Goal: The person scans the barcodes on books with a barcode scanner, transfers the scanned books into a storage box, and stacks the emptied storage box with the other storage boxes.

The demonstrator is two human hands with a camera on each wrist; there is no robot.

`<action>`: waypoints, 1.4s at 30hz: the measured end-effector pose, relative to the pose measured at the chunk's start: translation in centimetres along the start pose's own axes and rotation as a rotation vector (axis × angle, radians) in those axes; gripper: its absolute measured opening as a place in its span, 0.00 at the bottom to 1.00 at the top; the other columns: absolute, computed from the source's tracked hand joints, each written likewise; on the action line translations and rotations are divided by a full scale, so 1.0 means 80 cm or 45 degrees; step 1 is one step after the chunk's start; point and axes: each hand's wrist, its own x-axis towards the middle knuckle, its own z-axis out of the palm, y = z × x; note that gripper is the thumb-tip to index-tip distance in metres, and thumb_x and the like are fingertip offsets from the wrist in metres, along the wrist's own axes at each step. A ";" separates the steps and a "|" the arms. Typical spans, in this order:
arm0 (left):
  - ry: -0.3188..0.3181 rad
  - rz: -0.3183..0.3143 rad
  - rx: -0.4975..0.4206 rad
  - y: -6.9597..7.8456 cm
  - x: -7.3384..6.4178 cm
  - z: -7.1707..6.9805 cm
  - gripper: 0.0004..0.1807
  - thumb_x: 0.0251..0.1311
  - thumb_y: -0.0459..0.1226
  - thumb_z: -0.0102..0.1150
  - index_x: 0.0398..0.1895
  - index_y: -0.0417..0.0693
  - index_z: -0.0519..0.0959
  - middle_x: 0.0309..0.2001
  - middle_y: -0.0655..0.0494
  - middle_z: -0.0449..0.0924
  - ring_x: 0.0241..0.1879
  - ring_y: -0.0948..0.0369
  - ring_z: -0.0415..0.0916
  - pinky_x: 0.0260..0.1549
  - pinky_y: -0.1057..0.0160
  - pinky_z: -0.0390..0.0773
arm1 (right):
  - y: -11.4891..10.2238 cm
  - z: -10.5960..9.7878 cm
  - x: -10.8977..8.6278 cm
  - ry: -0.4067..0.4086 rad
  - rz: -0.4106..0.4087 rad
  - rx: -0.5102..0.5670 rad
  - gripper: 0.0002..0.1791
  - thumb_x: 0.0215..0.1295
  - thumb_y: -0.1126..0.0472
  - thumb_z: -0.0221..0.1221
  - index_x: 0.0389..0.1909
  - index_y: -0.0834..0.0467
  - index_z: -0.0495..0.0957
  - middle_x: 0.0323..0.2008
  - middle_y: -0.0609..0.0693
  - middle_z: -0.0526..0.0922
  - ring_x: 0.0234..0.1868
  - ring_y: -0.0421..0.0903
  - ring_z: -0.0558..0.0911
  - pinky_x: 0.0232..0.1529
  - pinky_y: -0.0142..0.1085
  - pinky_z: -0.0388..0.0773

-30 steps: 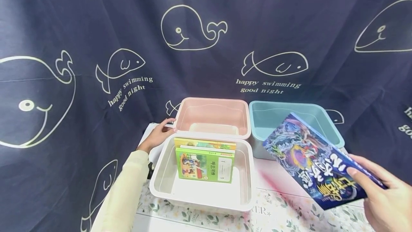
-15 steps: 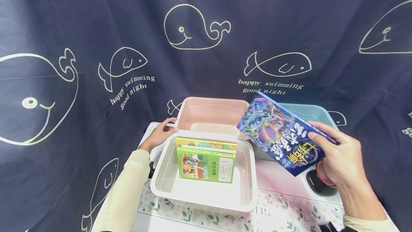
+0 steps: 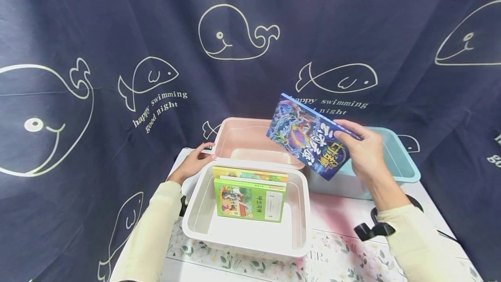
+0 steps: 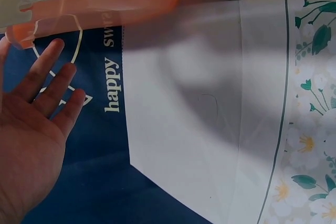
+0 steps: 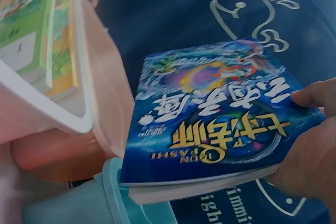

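My right hand [image 3: 364, 151] pinches a blue illustrated book [image 3: 305, 138] by one edge, thumb on the cover. The book hangs tilted above the right end of the pink bin [image 3: 244, 140] and the near left corner of the blue bin [image 3: 403, 156]. In the right wrist view the blue book [image 5: 210, 114] shows its title and page edges. My left hand [image 3: 193, 163] rests its fingertips at the pink bin's left rim, fingers extended; the left wrist view shows the left hand [image 4: 39, 114] with fingers spread. A green book [image 3: 248, 201] and a yellow book [image 3: 250, 173] stand in the white bin [image 3: 305, 229].
The three bins sit close together on a table with a floral cloth [image 3: 352, 251]. A dark blue curtain [image 3: 250, 86] with whale and fish drawings hangs behind them. A black strap device [image 3: 373, 229] is at the right wrist.
My right hand has carried the blue book left and away from me, from the table's right side to above the pink and blue bins. The left hand stays at the pink rim.
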 end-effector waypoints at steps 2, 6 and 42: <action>0.003 -0.001 0.001 0.000 0.000 0.000 0.31 0.72 0.50 0.61 0.76 0.63 0.66 0.62 0.39 0.82 0.62 0.45 0.81 0.59 0.45 0.80 | 0.003 0.011 0.009 -0.006 -0.006 -0.039 0.17 0.64 0.73 0.66 0.53 0.59 0.87 0.36 0.39 0.90 0.38 0.36 0.88 0.39 0.27 0.85; 0.003 0.002 0.014 -0.001 0.001 -0.001 0.31 0.73 0.50 0.60 0.76 0.64 0.66 0.62 0.39 0.82 0.62 0.45 0.81 0.59 0.45 0.80 | 0.009 0.034 0.028 -0.019 -0.007 -0.103 0.18 0.64 0.71 0.65 0.56 0.61 0.85 0.38 0.37 0.89 0.39 0.36 0.88 0.40 0.27 0.85; -0.011 0.012 -0.036 -0.004 0.003 -0.001 0.31 0.72 0.50 0.62 0.75 0.64 0.67 0.61 0.39 0.83 0.61 0.46 0.82 0.57 0.47 0.82 | 0.121 0.100 0.069 -0.324 0.018 -0.451 0.18 0.68 0.65 0.64 0.58 0.55 0.85 0.58 0.58 0.86 0.45 0.43 0.85 0.45 0.30 0.83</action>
